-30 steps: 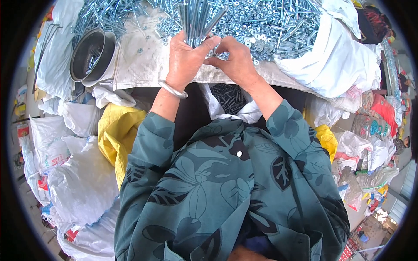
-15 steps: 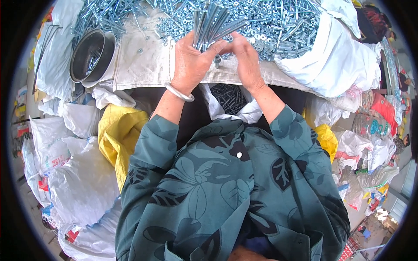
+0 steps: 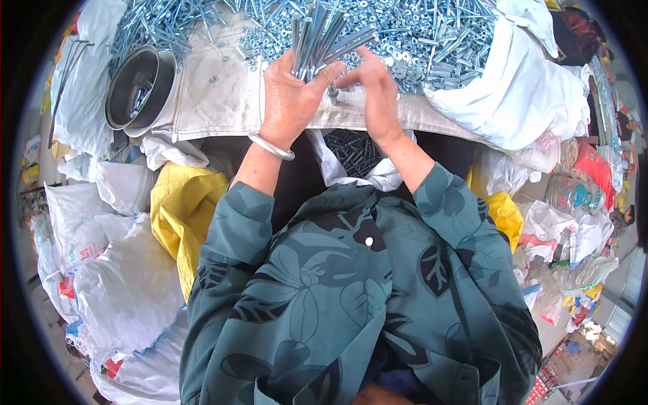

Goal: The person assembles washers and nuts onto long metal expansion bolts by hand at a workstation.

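Note:
My left hand [image 3: 290, 98], with a pale bangle on its wrist, is closed round a bundle of long, shiny metal bolts [image 3: 317, 44] that fan out upward. Below the thumb of that hand, the thicker end of one bolt [image 3: 333, 94] sticks out toward me. Just right of it is my right hand [image 3: 379, 91], its index finger raised and its thumb reaching toward that end. Its fingers look apart; whether the thumb touches the bolt I cannot tell. Both hands are over the near edge of a cloth-covered worktop [image 3: 219, 101].
Loose washers and nuts [image 3: 405, 64] and a heap of long bolts [image 3: 152, 27] cover the far worktop. At left stands a dark round pan [image 3: 115, 91] with a few metal pieces. Under the edge, a white bag holds dark screws [image 3: 354, 152]. White sacks [image 3: 128, 283] lie at left.
The right hand's fingers have opened away from the bundle, and its index finger has lifted. Both hands have shifted slightly left, with the bolts still in the left.

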`<action>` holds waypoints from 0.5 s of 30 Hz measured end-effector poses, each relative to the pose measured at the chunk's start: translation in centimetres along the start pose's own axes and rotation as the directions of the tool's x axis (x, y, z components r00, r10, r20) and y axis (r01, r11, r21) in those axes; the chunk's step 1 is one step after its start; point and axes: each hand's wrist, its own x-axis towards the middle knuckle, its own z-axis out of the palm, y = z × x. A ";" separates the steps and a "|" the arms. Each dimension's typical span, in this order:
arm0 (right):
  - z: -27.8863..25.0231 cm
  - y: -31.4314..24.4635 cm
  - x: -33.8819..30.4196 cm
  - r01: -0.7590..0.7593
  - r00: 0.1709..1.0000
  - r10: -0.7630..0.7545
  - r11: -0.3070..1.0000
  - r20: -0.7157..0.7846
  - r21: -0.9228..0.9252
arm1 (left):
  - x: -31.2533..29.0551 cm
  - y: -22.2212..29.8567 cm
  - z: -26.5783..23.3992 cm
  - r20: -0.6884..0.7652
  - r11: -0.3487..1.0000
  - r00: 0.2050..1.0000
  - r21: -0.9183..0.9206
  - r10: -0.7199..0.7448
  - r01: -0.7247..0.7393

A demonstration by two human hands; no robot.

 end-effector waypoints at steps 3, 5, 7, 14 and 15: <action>-0.4 -0.1 0.3 0.025 1.000 -0.026 0.997 -0.010 -0.079 | 0.0 0.1 0.1 -0.012 1.000 1.000 -0.028 -0.001 0.000; 1.0 0.3 -0.1 0.089 0.996 -0.089 0.995 0.014 -0.040 | -0.1 0.3 0.1 -0.018 0.994 0.999 -0.098 -0.041 0.039; 0.6 -0.2 0.0 0.077 0.997 -0.077 0.997 0.004 -0.010 | -0.1 0.0 0.3 -0.035 0.998 0.999 -0.069 -0.009 0.007; 0.4 -0.3 0.2 -0.016 1.000 0.017 0.999 -0.014 0.047 | -0.1 0.6 0.1 -0.005 0.999 0.999 0.044 0.032 -0.032; 0.0 -0.4 0.3 -0.014 1.000 0.015 0.999 -0.012 0.048 | -0.1 0.4 0.0 -0.008 0.998 0.999 0.046 0.033 -0.033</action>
